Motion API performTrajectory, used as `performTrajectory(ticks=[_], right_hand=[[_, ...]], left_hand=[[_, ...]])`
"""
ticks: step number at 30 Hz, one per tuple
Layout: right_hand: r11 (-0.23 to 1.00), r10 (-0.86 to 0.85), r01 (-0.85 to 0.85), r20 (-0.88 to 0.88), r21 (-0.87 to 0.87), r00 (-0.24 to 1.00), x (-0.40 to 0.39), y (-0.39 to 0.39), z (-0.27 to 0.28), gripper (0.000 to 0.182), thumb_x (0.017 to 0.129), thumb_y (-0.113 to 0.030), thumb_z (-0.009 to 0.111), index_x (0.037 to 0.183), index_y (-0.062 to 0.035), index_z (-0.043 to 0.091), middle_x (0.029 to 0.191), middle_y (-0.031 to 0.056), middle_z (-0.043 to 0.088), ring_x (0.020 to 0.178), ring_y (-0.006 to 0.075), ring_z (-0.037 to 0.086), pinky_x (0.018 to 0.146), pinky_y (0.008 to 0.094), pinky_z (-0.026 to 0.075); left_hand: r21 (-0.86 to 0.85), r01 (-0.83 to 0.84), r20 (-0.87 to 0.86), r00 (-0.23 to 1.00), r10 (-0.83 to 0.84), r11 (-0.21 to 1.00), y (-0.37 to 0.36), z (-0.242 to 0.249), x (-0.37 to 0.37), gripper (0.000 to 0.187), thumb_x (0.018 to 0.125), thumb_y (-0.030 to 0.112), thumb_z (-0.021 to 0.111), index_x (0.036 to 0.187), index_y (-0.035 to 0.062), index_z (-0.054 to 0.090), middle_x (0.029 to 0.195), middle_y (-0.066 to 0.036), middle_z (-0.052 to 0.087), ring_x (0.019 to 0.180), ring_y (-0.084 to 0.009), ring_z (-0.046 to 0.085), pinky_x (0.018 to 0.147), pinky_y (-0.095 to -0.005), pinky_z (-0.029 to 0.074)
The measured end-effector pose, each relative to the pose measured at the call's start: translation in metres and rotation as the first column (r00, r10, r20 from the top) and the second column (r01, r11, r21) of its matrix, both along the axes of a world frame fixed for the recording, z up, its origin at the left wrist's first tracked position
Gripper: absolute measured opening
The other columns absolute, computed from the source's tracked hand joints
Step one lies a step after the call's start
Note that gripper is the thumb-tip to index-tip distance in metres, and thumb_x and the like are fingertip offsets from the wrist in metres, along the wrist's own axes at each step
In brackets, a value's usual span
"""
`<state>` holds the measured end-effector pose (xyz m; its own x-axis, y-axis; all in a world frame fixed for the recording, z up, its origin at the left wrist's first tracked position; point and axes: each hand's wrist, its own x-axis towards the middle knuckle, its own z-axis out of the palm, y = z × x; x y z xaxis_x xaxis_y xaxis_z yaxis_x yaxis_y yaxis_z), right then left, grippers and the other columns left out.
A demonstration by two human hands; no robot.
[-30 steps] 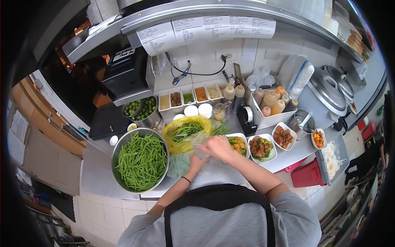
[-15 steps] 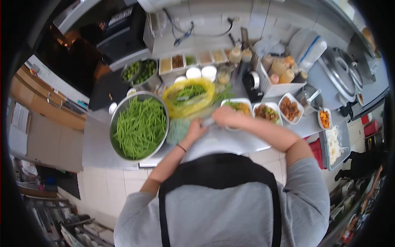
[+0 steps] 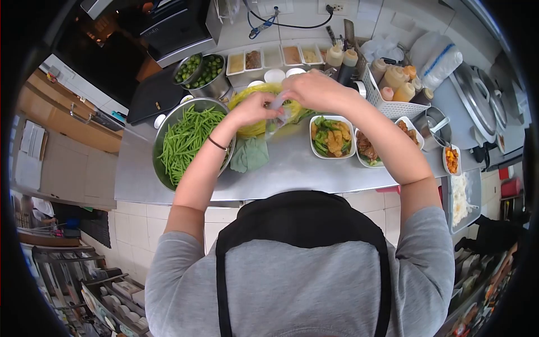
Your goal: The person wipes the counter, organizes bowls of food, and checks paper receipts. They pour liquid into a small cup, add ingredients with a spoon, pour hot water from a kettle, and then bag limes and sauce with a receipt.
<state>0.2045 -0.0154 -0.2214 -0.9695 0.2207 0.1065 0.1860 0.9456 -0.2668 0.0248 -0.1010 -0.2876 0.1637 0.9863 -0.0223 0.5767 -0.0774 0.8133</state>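
Observation:
A clear plastic bag (image 3: 277, 121) hangs between my two hands, in front of the yellow bag (image 3: 252, 130) on the counter. My left hand (image 3: 254, 109) pinches one side of its top. Fingers bent, my right hand (image 3: 306, 90) grips the other side, a little higher. What the clear bag holds is too small to tell. To the left stands a large metal bowl of green beans (image 3: 191, 137), partly behind my left forearm. A green cloth (image 3: 250, 154) lies between bowl and yellow bag.
White bowls of cooked food (image 3: 332, 137) stand on the right. Small trays (image 3: 252, 59) line the wall, beside a metal pot of green fruits (image 3: 210, 76). A white basket of bottles (image 3: 393, 98) and large metal lids (image 3: 469, 95) are at the back right.
Both hands have moved up and away from the counter's front edge, over the yellow bag. The clear bag now hangs visibly between them. The view has shifted slightly.

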Motion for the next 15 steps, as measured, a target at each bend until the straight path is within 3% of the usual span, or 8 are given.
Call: performTrajectory(ticks=[4, 6, 8, 11, 12, 13, 14, 15], right_hand=[[0.889, -0.007, 0.082, -0.166, 0.451, 0.986, 0.021, 0.025, -0.006, 0.015, 0.075, -0.014, 0.055, 0.087, -0.0061, 0.051, 0.088, 0.0086, 0.056, 0.090, 0.0250, 0.054, 0.078, 0.0400, 0.036], [0.813, 0.118, 0.122, -0.365, 0.570, 0.924, 0.033, 0.044, -0.023, 0.018, 0.069, -0.010, 0.057, 0.085, -0.0069, 0.050, 0.087, 0.0063, 0.055, 0.090, 0.0254, 0.053, 0.077, 0.0395, 0.036], [0.805, -0.059, 0.258, -0.361, 0.534, 0.931, 0.040, 0.055, -0.039, 0.024, 0.066, -0.009, 0.057, 0.090, -0.0083, 0.055, 0.096, 0.0066, 0.053, 0.095, 0.0251, 0.050, 0.078, 0.0380, 0.037], [0.976, -0.181, 0.217, -0.558, -0.002, 0.810, 0.016, 0.066, -0.124, 0.025, 0.070, -0.009, 0.054, 0.094, -0.0044, 0.054, 0.093, 0.0120, 0.054, 0.089, 0.0297, 0.052, 0.074, 0.0385, 0.041], [0.995, -0.094, 0.039, -0.801, -0.088, 0.591, -0.001, 0.039, -0.150, 0.021, 0.078, -0.012, 0.051, 0.096, -0.0019, 0.053, 0.090, 0.0143, 0.055, 0.085, 0.0312, 0.053, 0.076, 0.0379, 0.042], [0.898, -0.434, 0.182, -0.735, -0.401, 0.521, -0.028, 0.002, -0.131, 0.021, 0.086, -0.020, 0.045, 0.094, -0.0006, 0.051, 0.087, 0.0140, 0.054, 0.082, 0.0279, 0.054, 0.073, 0.0369, 0.044], [0.689, -0.604, 0.295, -0.300, -0.662, 0.738, -0.040, -0.012, -0.164, 0.027, 0.091, -0.025, 0.037, 0.088, -0.0005, 0.049, 0.080, 0.0104, 0.055, 0.078, 0.0231, 0.055, 0.068, 0.0350, 0.045], [0.440, -0.696, 0.159, -0.224, -0.884, 0.682, -0.046, -0.036, -0.151, 0.030, 0.092, -0.026, 0.035, 0.086, -0.0006, 0.048, 0.075, 0.0097, 0.054, 0.073, 0.0216, 0.055, 0.065, 0.0344, 0.044]], left_hand=[[-0.046, -0.096, -0.416, 0.907, 0.068, 0.994, 0.002, 0.036, -0.002, 0.019, 0.069, 0.017, 0.066, 0.079, 0.0015, 0.064, 0.077, -0.004, 0.063, 0.070, -0.0113, 0.057, 0.068, -0.0238, 0.043], [-0.001, -0.061, -0.402, 0.914, 0.055, 0.998, 0.000, 0.045, -0.003, 0.018, 0.071, 0.015, 0.066, 0.080, -0.0003, 0.064, 0.076, -0.003, 0.063, 0.068, -0.0094, 0.056, 0.064, -0.0225, 0.043], [-0.082, 0.015, 0.189, 0.982, 0.001, 0.997, -0.001, 0.051, 0.001, 0.015, 0.074, 0.013, 0.065, 0.081, -0.0008, 0.063, 0.074, -0.001, 0.061, 0.065, -0.0076, 0.054, 0.061, -0.0211, 0.042], [-0.025, 0.005, 0.475, 0.880, 0.007, 1.000, 0.016, 0.055, 0.041, 0.013, 0.076, 0.012, 0.065, 0.083, 0.0004, 0.062, 0.072, 0.001, 0.060, 0.064, -0.0057, 0.052, 0.061, -0.0197, 0.041], [-0.004, -0.030, 0.594, 0.804, 0.026, 1.000, 0.026, 0.047, 0.051, 0.014, 0.075, 0.012, 0.065, 0.083, 0.0011, 0.062, 0.073, 0.000, 0.061, 0.065, -0.0055, 0.052, 0.061, -0.0195, 0.041], [-0.045, -0.105, 0.511, 0.852, 0.113, 0.993, 0.041, 0.034, 0.053, 0.012, 0.075, 0.012, 0.065, 0.083, 0.0031, 0.062, 0.072, 0.001, 0.060, 0.061, -0.0053, 0.052, 0.058, -0.0205, 0.042], [0.026, -0.275, 0.300, 0.919, 0.255, 0.961, 0.051, 0.023, 0.057, 0.013, 0.072, 0.014, 0.066, 0.078, 0.0032, 0.063, 0.068, -0.002, 0.061, 0.057, -0.0079, 0.053, 0.054, -0.0244, 0.043], [0.169, -0.338, 0.059, 0.941, 0.333, 0.926, 0.064, 0.001, 0.051, 0.014, 0.070, 0.015, 0.067, 0.075, 0.0027, 0.063, 0.066, -0.003, 0.061, 0.055, -0.0095, 0.053, 0.054, -0.0265, 0.043]])
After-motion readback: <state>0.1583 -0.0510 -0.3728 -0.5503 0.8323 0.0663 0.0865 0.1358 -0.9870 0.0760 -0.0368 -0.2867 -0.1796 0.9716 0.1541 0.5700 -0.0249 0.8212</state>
